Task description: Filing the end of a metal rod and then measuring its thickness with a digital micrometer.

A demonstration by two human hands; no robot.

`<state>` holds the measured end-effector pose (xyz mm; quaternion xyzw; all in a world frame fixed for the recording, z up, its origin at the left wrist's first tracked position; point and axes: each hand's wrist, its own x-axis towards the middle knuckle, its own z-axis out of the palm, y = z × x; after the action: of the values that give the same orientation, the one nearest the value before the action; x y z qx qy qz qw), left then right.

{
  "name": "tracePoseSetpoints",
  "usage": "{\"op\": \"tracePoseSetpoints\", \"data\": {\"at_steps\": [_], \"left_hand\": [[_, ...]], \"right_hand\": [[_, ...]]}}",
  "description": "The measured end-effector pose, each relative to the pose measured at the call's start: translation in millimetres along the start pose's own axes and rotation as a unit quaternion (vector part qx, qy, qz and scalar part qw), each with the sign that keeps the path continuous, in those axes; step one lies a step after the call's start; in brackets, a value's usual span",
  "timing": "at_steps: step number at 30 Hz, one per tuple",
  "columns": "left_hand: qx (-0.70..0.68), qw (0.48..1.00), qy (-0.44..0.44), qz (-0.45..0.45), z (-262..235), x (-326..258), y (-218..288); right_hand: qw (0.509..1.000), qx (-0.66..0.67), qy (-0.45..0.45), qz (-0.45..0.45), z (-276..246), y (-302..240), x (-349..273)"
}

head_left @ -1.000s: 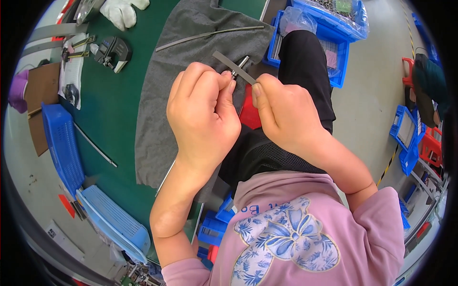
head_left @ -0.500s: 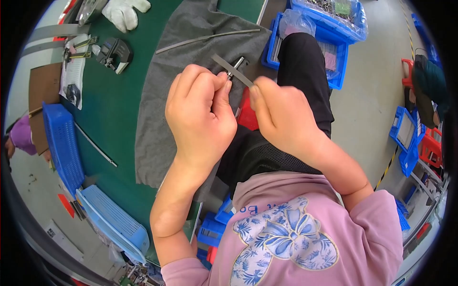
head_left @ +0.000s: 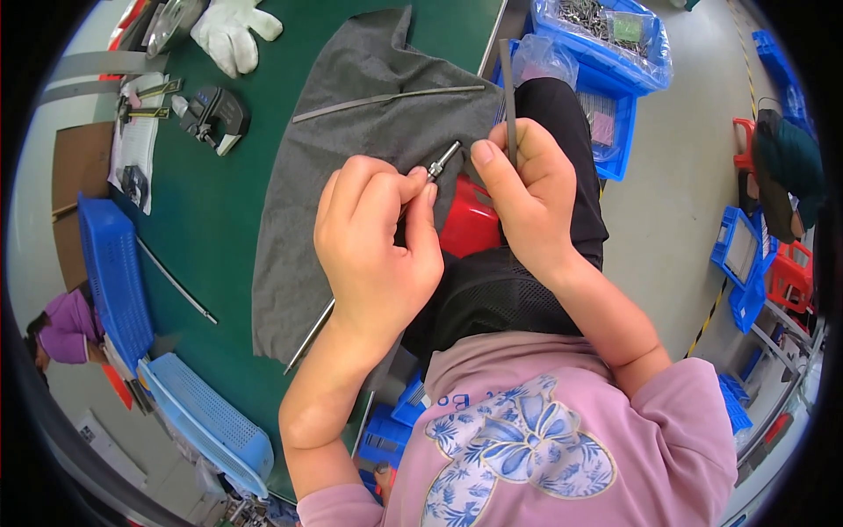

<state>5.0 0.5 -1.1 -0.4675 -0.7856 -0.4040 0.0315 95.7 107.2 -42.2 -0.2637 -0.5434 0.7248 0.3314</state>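
My left hand (head_left: 378,233) pinches a slim metal rod (head_left: 445,160) between thumb and fingers, its stepped shiny end pointing up and to the right. A thin length of metal emerges below this hand, beside the wrist, and seems to be the same rod; the middle is hidden. Off to the right, my right hand (head_left: 536,189) grips a narrow flat file (head_left: 507,92), held nearly upright and apart from the rod. Beneath the left hand a grey cloth (head_left: 294,255) covers part of the green table, and a second thin file (head_left: 386,102) lies across it.
On the green table (head_left: 211,263) are a white glove (head_left: 235,37), a black measuring device (head_left: 213,119), and another thin rod (head_left: 176,279). Blue baskets (head_left: 114,272) line the left edge. Blue bins (head_left: 606,66) of metal parts stand beyond my knee, near a red stool (head_left: 470,220).
My right hand has lifted the file off the rod and turned it upright, moving right. My left hand has shifted slightly down and right, and the rod's lower length now shows beside the wrist.
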Motion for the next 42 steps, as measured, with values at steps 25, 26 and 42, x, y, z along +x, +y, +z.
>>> {"op": "tracePoseSetpoints", "data": {"at_steps": [25,26,42], "left_hand": [[-0.064,0.996,-0.02,-0.055,-1,5,6],[-0.064,0.996,-0.021,-0.055,-1,4,6],[0.017,1.0,-0.02,-0.014,-4,-1,2]], "right_hand": [[0.993,0.091,0.0,0.074,-9,-1,11],[0.993,0.1,0.021,0.063,-6,-4,9],[0.992,0.094,-0.003,0.08,6,5,-27]]}}
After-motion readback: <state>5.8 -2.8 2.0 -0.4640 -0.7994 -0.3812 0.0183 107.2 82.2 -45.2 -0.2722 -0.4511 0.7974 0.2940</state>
